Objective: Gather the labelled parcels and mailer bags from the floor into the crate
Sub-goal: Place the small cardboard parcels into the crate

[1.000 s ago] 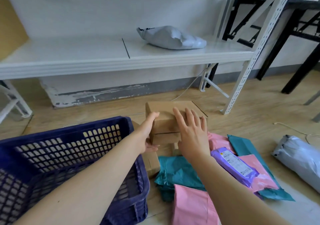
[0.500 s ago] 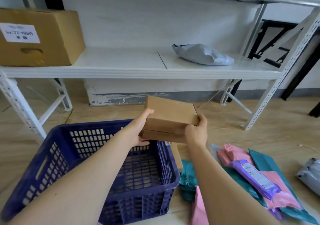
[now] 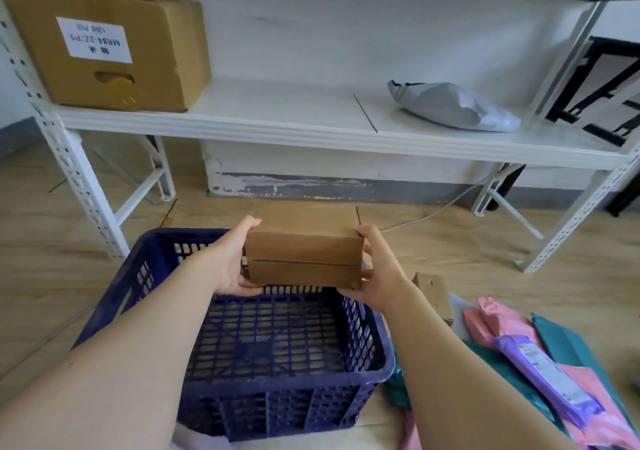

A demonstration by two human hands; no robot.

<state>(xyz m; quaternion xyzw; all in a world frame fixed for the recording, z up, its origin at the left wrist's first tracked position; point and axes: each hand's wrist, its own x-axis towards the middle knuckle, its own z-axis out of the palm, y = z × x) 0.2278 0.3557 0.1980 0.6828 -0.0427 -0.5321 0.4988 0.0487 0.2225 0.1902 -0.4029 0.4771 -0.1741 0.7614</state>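
Observation:
Two brown cardboard parcels (image 3: 304, 255), stacked one on the other, hang over the far side of the dark blue crate (image 3: 287, 404). My left hand (image 3: 230, 262) grips their left end and my right hand (image 3: 375, 273) grips their right end. The crate's mesh floor shows bare. On the floor to the right lie another small brown parcel (image 3: 434, 292), pink mailer bags (image 3: 498, 321), teal mailer bags (image 3: 568, 349) and a purple labelled mailer bag (image 3: 547, 380).
A white metal shelf (image 3: 311, 127) runs across behind the crate, with a large labelled cardboard box (image 3: 110, 47) at its left and a grey mailer bag (image 3: 453, 106) at its right. Its legs stand left and right of the crate. A black frame (image 3: 602, 93) is far right.
Both hands lifted the stacked parcels off the floor pile and carried them left, to above the crate. My right hand shifted from on top of the stack to its right end.

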